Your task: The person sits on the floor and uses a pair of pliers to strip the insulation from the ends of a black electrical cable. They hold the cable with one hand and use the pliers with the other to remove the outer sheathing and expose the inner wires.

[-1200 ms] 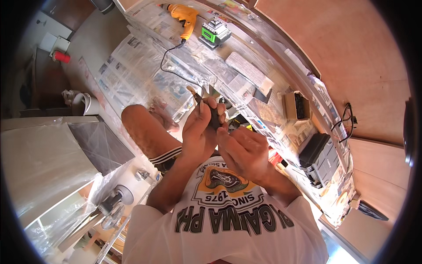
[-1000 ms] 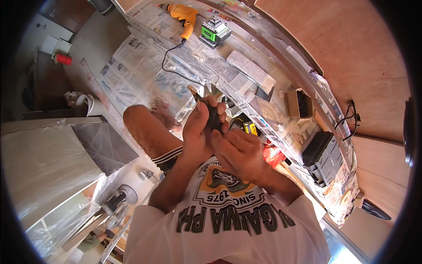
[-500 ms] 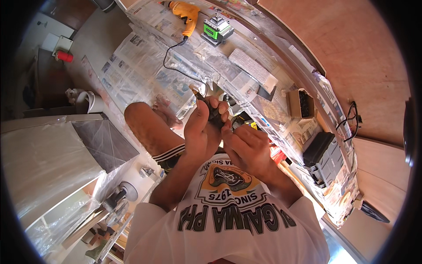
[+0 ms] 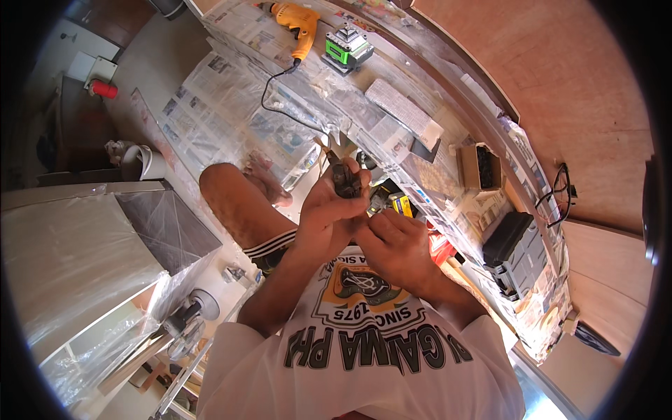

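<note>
In front of my chest, my left hand [image 4: 334, 203] is wrapped round a small dark object [image 4: 346, 180] with a narrow tan tip pointing away from me. Its exact kind is hard to make out. My right hand [image 4: 396, 241] is closed just to the right, fingertips bunched against the lower side of the left hand. Whatever those fingers may pinch is hidden. Beyond the hands, the cord [image 4: 267, 91] of a yellow power drill [image 4: 302, 31] hangs over the edge of the newspaper-covered bench.
The bench [image 4: 395, 136] holds a green laser level [image 4: 347, 50], a wrapped flat block [image 4: 402, 108], a small cardboard box [image 4: 479, 166] and a grey-black case [image 4: 514, 252]. My bare knee [image 4: 234, 199] is at left, beside a plastic-covered cabinet [image 4: 84, 245]. Newspaper [image 4: 210, 98] covers the floor.
My left hand has turned, bringing the dark object's broad end into view and shifting its tip right and slightly down. The right hand stays close, a little lower.
</note>
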`<state>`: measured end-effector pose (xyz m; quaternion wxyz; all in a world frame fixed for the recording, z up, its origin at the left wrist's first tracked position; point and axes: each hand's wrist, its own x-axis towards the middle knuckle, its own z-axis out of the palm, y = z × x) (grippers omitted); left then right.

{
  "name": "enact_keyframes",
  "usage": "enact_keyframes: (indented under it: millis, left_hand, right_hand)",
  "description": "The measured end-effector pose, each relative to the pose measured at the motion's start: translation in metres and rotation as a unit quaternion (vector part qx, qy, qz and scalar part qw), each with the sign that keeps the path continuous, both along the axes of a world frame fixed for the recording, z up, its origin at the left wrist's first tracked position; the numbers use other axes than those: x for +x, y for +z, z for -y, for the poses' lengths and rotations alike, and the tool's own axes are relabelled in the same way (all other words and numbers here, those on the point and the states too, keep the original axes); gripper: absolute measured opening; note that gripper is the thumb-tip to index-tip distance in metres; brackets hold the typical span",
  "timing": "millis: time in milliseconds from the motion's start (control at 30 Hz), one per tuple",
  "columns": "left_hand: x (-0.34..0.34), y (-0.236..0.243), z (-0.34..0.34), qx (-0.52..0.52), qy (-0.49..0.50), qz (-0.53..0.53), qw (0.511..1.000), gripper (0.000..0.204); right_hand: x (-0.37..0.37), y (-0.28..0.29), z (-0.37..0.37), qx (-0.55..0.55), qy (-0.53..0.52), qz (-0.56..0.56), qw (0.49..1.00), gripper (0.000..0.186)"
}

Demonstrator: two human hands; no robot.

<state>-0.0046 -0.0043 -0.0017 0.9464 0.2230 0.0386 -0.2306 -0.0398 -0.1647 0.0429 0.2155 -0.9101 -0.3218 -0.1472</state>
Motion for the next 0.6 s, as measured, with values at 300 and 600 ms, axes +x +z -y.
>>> enact_keyframes:
  millis: [300,600]
  left_hand:
    - [0.012,0.004,0.000,0.015,0.009,-0.017,1.000,0.042]
    - [0.014,-0.003,0.001,-0.012,0.046,-0.006,0.999,0.022]
  right_hand:
    - [0.015,-0.024,0.002,-0.009,-0.013,0.051,0.999,0.016]
    - [0.008,-0.014,-0.008,-0.002,-0.002,0.043,0.999,0.015]
